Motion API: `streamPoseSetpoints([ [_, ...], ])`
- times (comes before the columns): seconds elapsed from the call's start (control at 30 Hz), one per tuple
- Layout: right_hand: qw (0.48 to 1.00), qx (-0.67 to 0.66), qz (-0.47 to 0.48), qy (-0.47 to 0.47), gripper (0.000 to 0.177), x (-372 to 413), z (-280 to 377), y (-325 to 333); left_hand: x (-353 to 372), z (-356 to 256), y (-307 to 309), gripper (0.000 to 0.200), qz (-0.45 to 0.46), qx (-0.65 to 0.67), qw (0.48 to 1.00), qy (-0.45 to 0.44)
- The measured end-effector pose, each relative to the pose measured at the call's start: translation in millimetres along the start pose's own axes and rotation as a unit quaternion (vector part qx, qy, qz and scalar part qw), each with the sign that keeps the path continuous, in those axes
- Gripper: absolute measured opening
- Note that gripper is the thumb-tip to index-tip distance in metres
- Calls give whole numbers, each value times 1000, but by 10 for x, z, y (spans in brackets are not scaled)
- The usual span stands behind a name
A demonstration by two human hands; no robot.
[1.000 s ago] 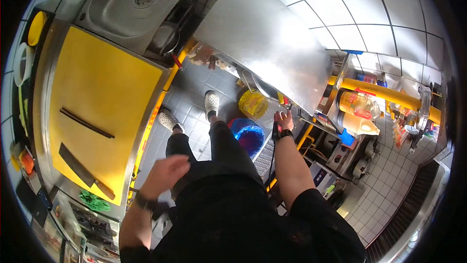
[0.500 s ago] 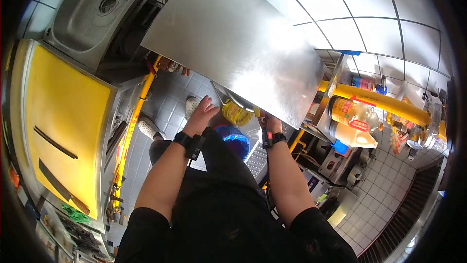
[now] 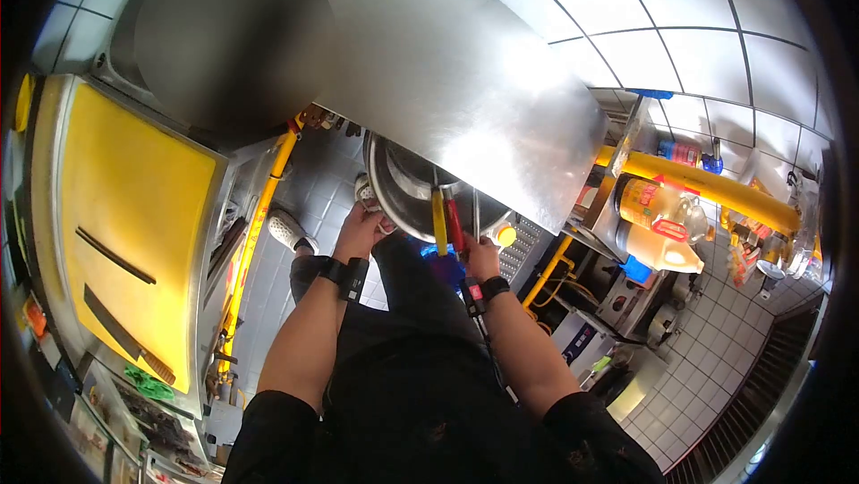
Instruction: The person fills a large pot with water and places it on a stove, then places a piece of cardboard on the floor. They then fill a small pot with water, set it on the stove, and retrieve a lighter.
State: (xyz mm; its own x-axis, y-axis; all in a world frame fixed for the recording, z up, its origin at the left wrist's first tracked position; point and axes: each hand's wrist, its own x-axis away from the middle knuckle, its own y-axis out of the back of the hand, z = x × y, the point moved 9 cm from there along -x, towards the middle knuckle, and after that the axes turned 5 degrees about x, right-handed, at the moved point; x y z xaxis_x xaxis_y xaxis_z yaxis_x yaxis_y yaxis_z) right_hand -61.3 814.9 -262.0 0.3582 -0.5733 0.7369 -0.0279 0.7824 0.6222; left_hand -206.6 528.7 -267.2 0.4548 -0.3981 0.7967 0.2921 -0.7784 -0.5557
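A round stainless steel basin (image 3: 383, 182) juts out from beneath the steel counter, tilted toward my body. Inside it stand utensils with a yellow handle (image 3: 439, 220) and a red handle (image 3: 455, 223); their working ends are partly hidden. My left hand (image 3: 361, 232) is closed at the basin's left edge, its fingers curled at the rim. At the right side, my right hand (image 3: 481, 258) is closed at the near edge beside the red handle, its fingertips partly hidden. Behind the basin, a bottle with an orange-yellow cap (image 3: 506, 235) shows near my right hand.
The steel counter (image 3: 465, 81) overhangs the basin. On the left, a yellow cutting board (image 3: 134, 216) carries a knife (image 3: 112, 327) and a dark rod (image 3: 114, 255). Bottles (image 3: 649, 207) line the right shelf by a yellow pipe (image 3: 707, 187). A blurred patch covers the sink.
The basin has come out from under the counter toward me, bringing the handled utensils into view. My left hand has closed at its rim; my right hand has moved slightly left and nearer.
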Motion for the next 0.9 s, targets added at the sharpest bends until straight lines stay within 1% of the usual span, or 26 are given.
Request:
streamPoseSetpoints([
  [0.03, 997, -77, -3, 1, 31, -5, -208, -164, 25, 24, 68, 26, 19, -12, 1000, -21],
  [0.07, 988, -153, -7, 2, 31, 64, -272, -270, 69, 34, 121, 26, 17, -12, 1000, -20],
  [0.1, 988, -153, -6, 0, 31, 93, -339, -292, 106, 71, 210, 26, -6, -48, 999, -7],
  [0.13, 988, -155, 18, -9, 32, 297, -184, -263, 139, 106, 303, 25, -30, -84, 996, 7],
  [0.17, 987, -157, 42, -18, 34, 482, -40, -236, 126, 151, 357, 31, -13, -89, 996, 6],
  [0.2, 987, -157, 42, -20, 34, 573, 20, -191, 140, 152, 361, 31, -13, -89, 996, 7],
  [0.23, 948, -313, 36, -53, 35, 637, 28, -146, 152, 129, 338, 35, -14, -80, 997, 11],
  [0.27, 883, -460, 30, -83, 37, 640, -15, -120, 164, 82, 301, 39, -16, -70, 997, 14],
  [0.3, 908, -411, 13, -76, 39, 398, -216, -33, 171, 25, 269, 39, -15, -69, 997, 15],
  [0.33, 918, -390, -31, -66, 35, 353, -96, 154, 183, -16, 219, 45, -8, -92, 995, 36],
  [0.37, 939, -337, -31, -52, 33, 148, -156, 240, 164, -20, 190, 51, 0, -116, 992, 57],
  [0.4, 958, -283, -31, -38, 31, -48, -211, 312, 123, -36, 170, 51, 2, -116, 992, 58],
  [0.47, 981, -162, -102, -33, 28, -108, -25, 576, 59, -17, 220, 58, -1, -229, 970, 77],
  [0.5, 987, -87, -131, -30, 29, -90, 106, 699, -116, 133, 407, 65, 45, -260, 963, 57],
  [0.53, 987, -87, -131, -31, 29, -142, 109, 714, -213, 200, 557, 65, 45, -260, 963, 58],
  [0.6, 993, -22, -117, -19, 29, -240, 55, 734, -266, 252, 499, 70, 151, -364, 919, -5],
  [0.63, 986, -51, -154, -31, 30, -41, 219, 756, -224, 258, 427, 70, 152, -364, 919, -4],
  [0.67, 986, -51, -155, -31, 30, -65, 191, 754, -190, 244, 440, 59, 74, -285, 955, 33],
  [0.7, 987, -26, -154, -34, 30, -91, 169, 748, -138, 236, 485, 49, -4, -202, 977, 69],
  [0.73, 987, 0, -153, -38, 30, -119, 136, 739, -178, 293, 550, 49, -4, -203, 977, 69],
  [0.8, 989, -25, -145, -35, 29, -156, 102, 708, -313, 370, 659, 47, 38, -206, 978, 6],
  [0.83, 989, -49, -137, -33, 28, -170, 94, 685, -258, 313, 580, 47, 37, -207, 978, 6],
  [0.9, 991, -28, -127, -38, 27, -64, 221, 725, -73, 209, 398, 45, -7, -103, 993, 61],
])
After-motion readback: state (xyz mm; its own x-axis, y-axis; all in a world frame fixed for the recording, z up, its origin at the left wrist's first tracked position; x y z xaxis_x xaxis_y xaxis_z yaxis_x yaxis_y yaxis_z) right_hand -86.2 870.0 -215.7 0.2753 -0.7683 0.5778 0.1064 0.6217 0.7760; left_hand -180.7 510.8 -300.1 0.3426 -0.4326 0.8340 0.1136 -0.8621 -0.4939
